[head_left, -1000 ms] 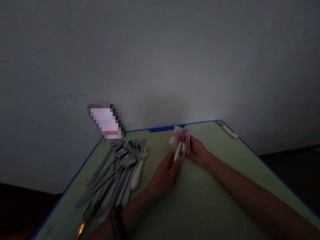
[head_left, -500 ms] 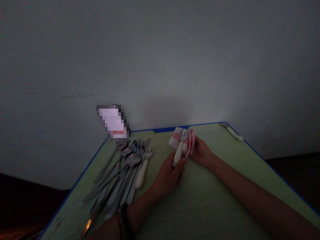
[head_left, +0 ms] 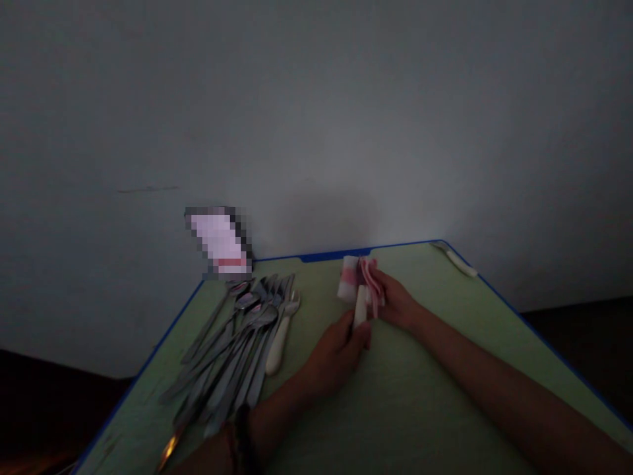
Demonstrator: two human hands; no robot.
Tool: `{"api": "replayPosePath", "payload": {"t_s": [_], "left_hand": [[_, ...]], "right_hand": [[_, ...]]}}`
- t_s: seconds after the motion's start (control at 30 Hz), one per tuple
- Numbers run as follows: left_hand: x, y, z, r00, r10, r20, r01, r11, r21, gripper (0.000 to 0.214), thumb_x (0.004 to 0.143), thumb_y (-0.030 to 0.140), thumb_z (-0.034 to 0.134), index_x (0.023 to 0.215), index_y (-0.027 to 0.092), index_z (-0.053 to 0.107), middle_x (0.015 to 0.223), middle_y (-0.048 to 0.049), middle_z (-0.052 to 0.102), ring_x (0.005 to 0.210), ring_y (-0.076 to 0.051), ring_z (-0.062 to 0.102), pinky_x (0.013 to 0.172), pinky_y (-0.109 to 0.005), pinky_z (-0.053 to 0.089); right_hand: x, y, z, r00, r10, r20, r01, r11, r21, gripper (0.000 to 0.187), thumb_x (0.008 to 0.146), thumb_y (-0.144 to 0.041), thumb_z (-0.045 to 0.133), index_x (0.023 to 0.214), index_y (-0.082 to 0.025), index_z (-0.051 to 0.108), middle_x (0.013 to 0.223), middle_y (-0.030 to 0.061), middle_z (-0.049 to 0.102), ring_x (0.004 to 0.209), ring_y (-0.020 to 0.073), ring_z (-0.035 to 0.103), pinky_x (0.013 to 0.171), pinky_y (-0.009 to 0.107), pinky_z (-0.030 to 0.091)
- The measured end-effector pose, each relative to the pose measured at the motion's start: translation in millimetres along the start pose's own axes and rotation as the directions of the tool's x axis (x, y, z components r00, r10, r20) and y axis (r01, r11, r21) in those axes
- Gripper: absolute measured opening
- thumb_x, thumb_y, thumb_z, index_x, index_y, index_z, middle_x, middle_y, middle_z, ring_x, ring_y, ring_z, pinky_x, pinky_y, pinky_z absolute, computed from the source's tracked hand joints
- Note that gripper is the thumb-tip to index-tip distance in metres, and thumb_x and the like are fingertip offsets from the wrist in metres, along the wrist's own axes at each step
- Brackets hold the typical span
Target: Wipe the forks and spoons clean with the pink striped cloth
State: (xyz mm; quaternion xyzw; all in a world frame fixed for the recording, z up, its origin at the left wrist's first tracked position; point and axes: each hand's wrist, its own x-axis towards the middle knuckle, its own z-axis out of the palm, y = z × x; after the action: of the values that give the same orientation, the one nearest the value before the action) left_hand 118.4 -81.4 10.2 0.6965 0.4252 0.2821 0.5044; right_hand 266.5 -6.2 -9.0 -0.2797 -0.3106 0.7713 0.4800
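Observation:
My left hand is closed around the pale handle of a fork, which points away from me. The fork's head is now covered by a pink and white cloth. My right hand grips that cloth from the right side, folding it about the metal end. Left of my hands lies a pile of metal spoons and other cutlery. A second pale-handled fork lies at the right edge of the pile.
A pixelated phone-like screen stands at the table's back left, against the wall. Another pale-handled fork lies at the back right corner. The green table has a blue edge.
The cloth has closed over the fork's tines, which showed before. My left hand has shifted slightly right and nearer to me with the handle. The view has moved a little.

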Motion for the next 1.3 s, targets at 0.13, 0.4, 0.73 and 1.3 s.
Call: {"api": "replayPosePath", "payload": {"t_s": [0.13,0.4,0.73,1.3], "left_hand": [[-2.3,2.2,-0.7,0.999,0.025,0.023,-0.028,0.992,0.121,0.026,0.089,0.037,0.036,0.086,0.016,0.051,0.071,0.0007,0.051,0.066,-0.013,0.047,0.061,-0.023,0.036],[-2.9,2.7,-2.0,0.998,0.028,0.051,-0.034,0.991,0.128,0.029,0.09,0.038,0.033,0.091,0.016,0.051,0.073,-0.0002,0.05,0.068,-0.014,0.046,0.065,-0.024,0.035],[-1.6,2.1,-1.2,0.998,-0.01,0.057,0.006,0.997,0.082,0.029,0.089,0.039,0.037,0.096,0.015,0.052,0.073,0.0004,0.05,0.066,-0.013,0.045,0.062,-0.023,0.036],[-0.2,0.9,1.8,0.994,-0.068,-0.08,0.062,0.995,-0.075,0.038,0.088,0.041,0.038,0.115,0.015,0.044,0.063,0.004,0.045,0.054,-0.01,0.04,0.054,-0.022,0.035]], "right_hand": [[0.3,5.0,-4.7,0.996,-0.054,-0.075,0.045,0.991,-0.124,0.023,0.066,-0.03,0.069,0.082,-0.016,0.06,0.06,-0.0007,0.061,0.05,0.0108,0.052,0.049,0.024,0.041],[-1.2,4.0,-3.0,0.992,-0.092,-0.085,0.08,0.988,-0.135,0.024,0.066,-0.025,0.069,0.086,-0.017,0.058,0.066,-0.0016,0.061,0.059,0.0108,0.057,0.057,0.023,0.044],[0.6,5.6,-0.4,0.993,-0.079,-0.093,0.068,0.991,-0.116,0.024,0.07,-0.034,0.067,0.083,-0.017,0.056,0.06,-0.0023,0.061,0.047,0.0103,0.054,0.048,0.022,0.042],[2.1,-2.8,1.1,0.997,0.058,0.043,-0.067,0.973,0.22,0.024,0.08,-0.026,0.037,0.085,-0.014,0.058,0.066,0.0042,0.064,0.059,0.0171,0.058,0.059,0.03,0.048]]}}
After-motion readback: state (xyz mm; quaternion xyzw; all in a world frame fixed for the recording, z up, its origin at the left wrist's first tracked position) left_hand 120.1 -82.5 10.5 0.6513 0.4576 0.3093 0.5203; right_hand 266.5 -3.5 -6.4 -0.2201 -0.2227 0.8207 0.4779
